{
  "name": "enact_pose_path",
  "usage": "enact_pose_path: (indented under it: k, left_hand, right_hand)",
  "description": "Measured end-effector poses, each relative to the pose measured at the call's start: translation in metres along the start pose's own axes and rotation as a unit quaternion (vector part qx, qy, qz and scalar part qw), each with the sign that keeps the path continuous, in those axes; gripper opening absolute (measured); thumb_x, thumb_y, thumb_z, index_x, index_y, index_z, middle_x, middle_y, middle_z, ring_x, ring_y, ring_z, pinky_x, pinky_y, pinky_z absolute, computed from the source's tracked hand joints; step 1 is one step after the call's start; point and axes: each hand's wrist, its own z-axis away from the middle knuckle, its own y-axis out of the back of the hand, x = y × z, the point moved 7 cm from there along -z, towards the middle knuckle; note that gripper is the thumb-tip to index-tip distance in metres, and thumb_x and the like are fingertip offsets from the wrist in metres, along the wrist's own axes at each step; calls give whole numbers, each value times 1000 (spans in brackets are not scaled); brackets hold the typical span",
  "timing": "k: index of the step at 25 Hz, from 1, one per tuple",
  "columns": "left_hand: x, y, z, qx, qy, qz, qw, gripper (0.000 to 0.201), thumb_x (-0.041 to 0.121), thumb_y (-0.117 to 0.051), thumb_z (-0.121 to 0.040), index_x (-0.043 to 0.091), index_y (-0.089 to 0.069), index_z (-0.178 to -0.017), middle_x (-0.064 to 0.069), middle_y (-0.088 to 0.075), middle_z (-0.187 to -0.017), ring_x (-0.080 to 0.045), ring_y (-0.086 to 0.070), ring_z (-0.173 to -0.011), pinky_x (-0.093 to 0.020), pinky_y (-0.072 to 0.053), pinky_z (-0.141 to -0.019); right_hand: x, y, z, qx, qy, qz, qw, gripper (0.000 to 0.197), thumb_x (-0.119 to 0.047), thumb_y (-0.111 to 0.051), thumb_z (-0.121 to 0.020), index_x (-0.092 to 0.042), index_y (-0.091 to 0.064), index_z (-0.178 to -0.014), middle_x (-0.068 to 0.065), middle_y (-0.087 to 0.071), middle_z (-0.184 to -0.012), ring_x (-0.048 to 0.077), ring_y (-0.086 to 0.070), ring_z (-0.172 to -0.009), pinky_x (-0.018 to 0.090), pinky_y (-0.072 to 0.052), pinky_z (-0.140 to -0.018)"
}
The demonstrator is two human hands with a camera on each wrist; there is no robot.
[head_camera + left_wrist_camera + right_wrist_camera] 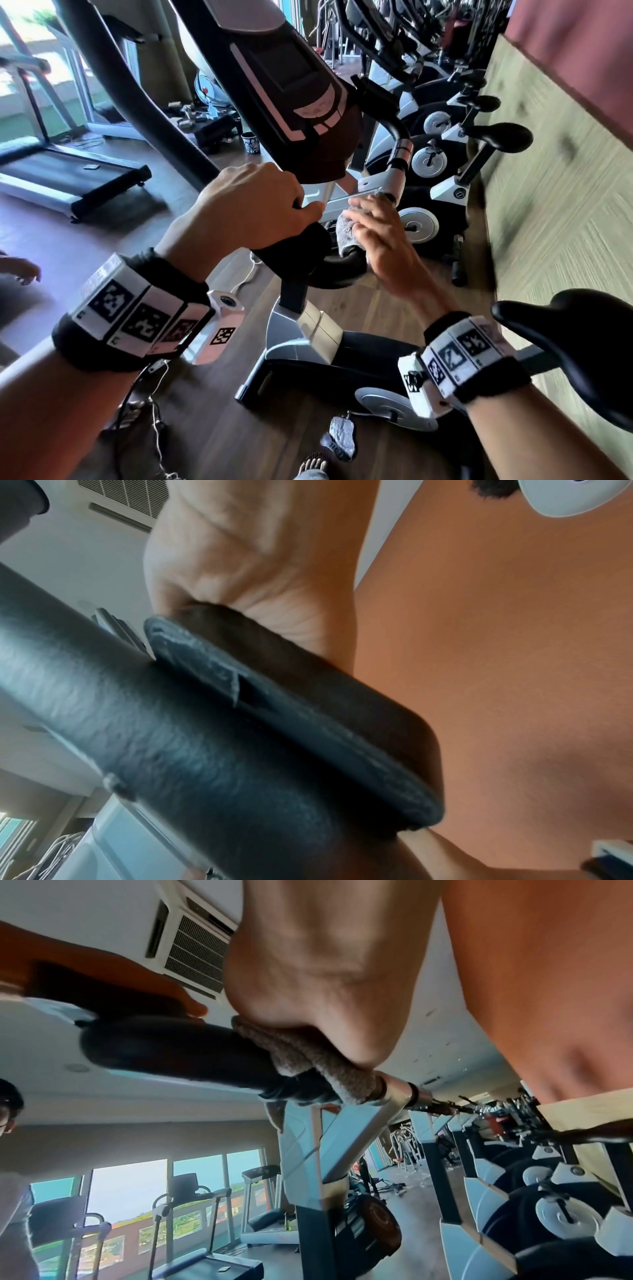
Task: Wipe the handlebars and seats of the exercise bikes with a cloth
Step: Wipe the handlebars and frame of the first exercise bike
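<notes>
The nearest exercise bike has a black padded handlebar under its dark console. My left hand grips the bar's left foam section, fingers wrapped over the top. My right hand holds a grey cloth wrapped on the bar's right part, next to the silver bracket. From below, the right wrist view shows the cloth bunched between my palm and the handlebar. A black seat sits at the lower right, beside my right wrist.
More exercise bikes stand in a row along the wood-panelled wall on the right. A treadmill stands at the left. Another person's hand shows at the left edge. The bike's pedal and cables lie below.
</notes>
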Motion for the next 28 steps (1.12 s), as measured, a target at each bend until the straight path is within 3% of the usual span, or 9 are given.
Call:
enact_pose_path:
  k: [2, 6, 10, 15, 19, 22, 24, 26, 28]
  left_hand:
    - [0, 1, 0, -1, 1, 7, 1000, 55, 72, -31, -92, 28, -52, -65, 2, -61, -73, -19, -62, -71, -38, -55, -74]
    - [2, 2, 2, -4, 1, 15, 1000, 61, 73, -28, -88, 25, -64, -74, 3, -63, -73, -15, -61, -70, -34, -52, -68]
    - [-1, 1, 1, 4, 20, 9, 1000, 52, 73, -35, -92, 31, -51, -66, 4, -61, -77, -18, -60, -75, -31, -39, -62]
    - [-2, 0, 2, 17, 13, 11, 1000, 54, 75, -30, -89, 30, -50, -65, 5, -62, -78, -19, -62, -76, -33, -47, -68]
    - [-1, 1, 3, 13, 10, 20, 1000, 63, 76, -26, -85, 27, -65, -75, 5, -63, -75, -17, -62, -74, -38, -55, -75]
    - [-2, 0, 2, 18, 8, 17, 1000, 65, 76, -28, -87, 25, -67, -76, 5, -63, -74, -13, -61, -70, -32, -50, -67]
    - [-4, 0, 3, 23, 10, 24, 999, 62, 77, -29, -87, 28, -65, -77, 7, -64, -76, -12, -61, -71, -30, -46, -64]
    - [-6, 0, 5, 26, 14, 36, 999, 58, 78, -29, -85, 32, -62, -75, 9, -63, -76, -12, -60, -71, -31, -47, -66]
    - [-5, 0, 5, 28, 15, 39, 999, 56, 77, -31, -86, 31, -61, -73, 9, -63, -75, -11, -60, -70, -31, -47, -66]
  right_hand:
    - [7, 4, -7, -2, 6, -5, 1000, 49, -28, -37, -98, -6, -68, -128, 3, -52, -143, 19, -38, -140, 41, -24, -123]
    - [24, 9, -34, -17, -95, -50, 994, 48, -28, -42, -92, -7, -70, -126, 5, -51, -145, 22, -38, -141, 48, -24, -123]
    - [-2, 4, 0, -18, 0, 7, 1000, 52, -33, -40, -94, -6, -66, -130, 3, -48, -145, 20, -35, -142, 44, -23, -124]
    - [21, 12, -34, -36, -116, -65, 990, 54, -31, -43, -89, -11, -64, -135, 0, -40, -157, 16, -27, -150, 47, -17, -127]
    - [14, 5, -20, -48, -78, -35, 995, 55, -32, -47, -88, -10, -61, -137, -3, -35, -157, 13, -20, -151, 45, -15, -127]
    - [15, 7, -19, -74, -113, -92, 987, 56, -27, -43, -85, -16, -61, -136, -7, -38, -156, 8, -24, -150, 39, -17, -127]
    - [20, 19, -22, -55, -136, -149, 978, 55, -19, -43, -82, -21, -65, -132, -1, -55, -146, 13, -48, -137, 39, -36, -120]
    - [18, 41, -23, 21, -111, -184, 976, 59, -9, -42, -76, -19, -67, -128, 6, -68, -126, 9, -65, -111, 27, -53, -98]
    - [10, 73, -26, 129, -43, -122, 983, 61, 1, -41, -73, -6, -65, -128, 11, -69, -124, -3, -62, -106, 11, -46, -95]
